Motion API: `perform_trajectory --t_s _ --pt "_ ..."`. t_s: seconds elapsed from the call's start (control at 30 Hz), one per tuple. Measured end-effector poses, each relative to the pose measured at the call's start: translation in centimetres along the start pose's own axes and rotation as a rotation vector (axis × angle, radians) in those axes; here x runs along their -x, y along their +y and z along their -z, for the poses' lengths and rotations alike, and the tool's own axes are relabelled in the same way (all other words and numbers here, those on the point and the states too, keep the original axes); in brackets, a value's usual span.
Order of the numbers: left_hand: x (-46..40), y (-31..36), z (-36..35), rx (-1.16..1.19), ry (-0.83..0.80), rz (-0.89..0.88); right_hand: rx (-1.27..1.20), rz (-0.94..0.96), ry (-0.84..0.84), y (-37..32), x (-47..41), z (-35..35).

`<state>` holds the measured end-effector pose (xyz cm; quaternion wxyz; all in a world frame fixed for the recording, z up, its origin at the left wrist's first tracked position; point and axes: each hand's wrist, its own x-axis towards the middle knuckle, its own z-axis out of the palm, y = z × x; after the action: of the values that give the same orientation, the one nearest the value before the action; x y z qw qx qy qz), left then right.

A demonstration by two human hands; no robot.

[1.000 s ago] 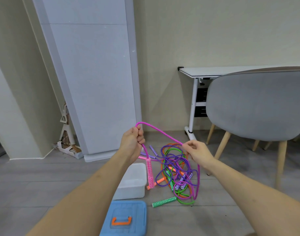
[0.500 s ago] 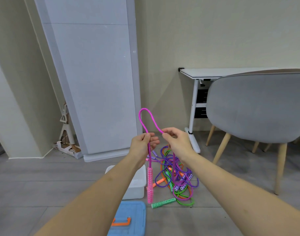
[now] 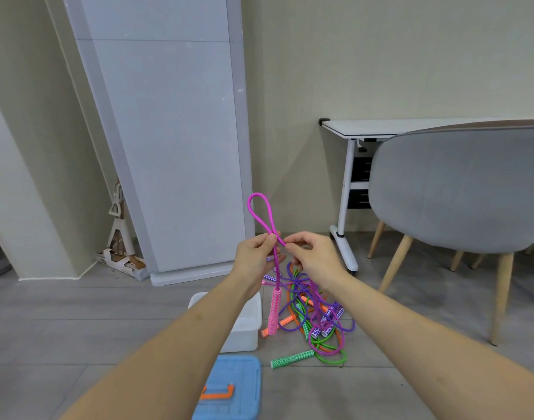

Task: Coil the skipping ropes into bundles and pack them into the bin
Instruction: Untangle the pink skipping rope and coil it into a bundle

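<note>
Both my left hand [image 3: 255, 253] and right hand [image 3: 312, 256] pinch the pink rope [image 3: 261, 213], one loop formed above the white bin [image 3: 247, 325]; the tangled ropes [image 3: 314, 316] on the floor await coiling.

hands closed in; pink rope [image 3: 261, 213] loop now narrow, upright.

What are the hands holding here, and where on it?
Both hands, left and right, pinch the pink skipping rope on its cord, at the base of a raised loop; its handle hangs free.
</note>
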<state>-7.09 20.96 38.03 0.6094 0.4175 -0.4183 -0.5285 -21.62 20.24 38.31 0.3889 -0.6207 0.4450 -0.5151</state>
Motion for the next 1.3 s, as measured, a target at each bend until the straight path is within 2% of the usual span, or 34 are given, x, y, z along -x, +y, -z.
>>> perform_trajectory --t_s 0.37,0.57,0.73,0.8,0.93,1.2,1.3 --pt "-0.1 0.3 0.4 -0.015 -0.047 -0.004 0.030 0.025 -0.081 0.5 0.1 0.0" --pt "-1.0 2.4 1.7 0.233 0.048 -0.067 0.093 -0.031 -0.238 2.2 0.5 2.7" --pt "-1.2 2.6 2.9 0.080 0.007 -0.072 0.257 -0.075 -0.324 3.8 0.5 6.1" --pt "-1.4 3.2 3.5 0.030 0.045 -0.075 0.337 -0.064 -0.354 4.3 0.7 7.4" --pt "-1.6 3.3 6.2 -0.120 0.120 -0.071 0.374 -0.046 -0.260 4.8 0.9 10.3" --pt "-0.6 1.4 4.3 -0.180 0.028 0.030 0.419 0.092 -0.246 3.1 -0.2 9.0" --pt "-0.2 0.7 3.4 -0.138 -0.056 0.056 0.376 0.130 -0.229 2.2 -0.3 7.9"
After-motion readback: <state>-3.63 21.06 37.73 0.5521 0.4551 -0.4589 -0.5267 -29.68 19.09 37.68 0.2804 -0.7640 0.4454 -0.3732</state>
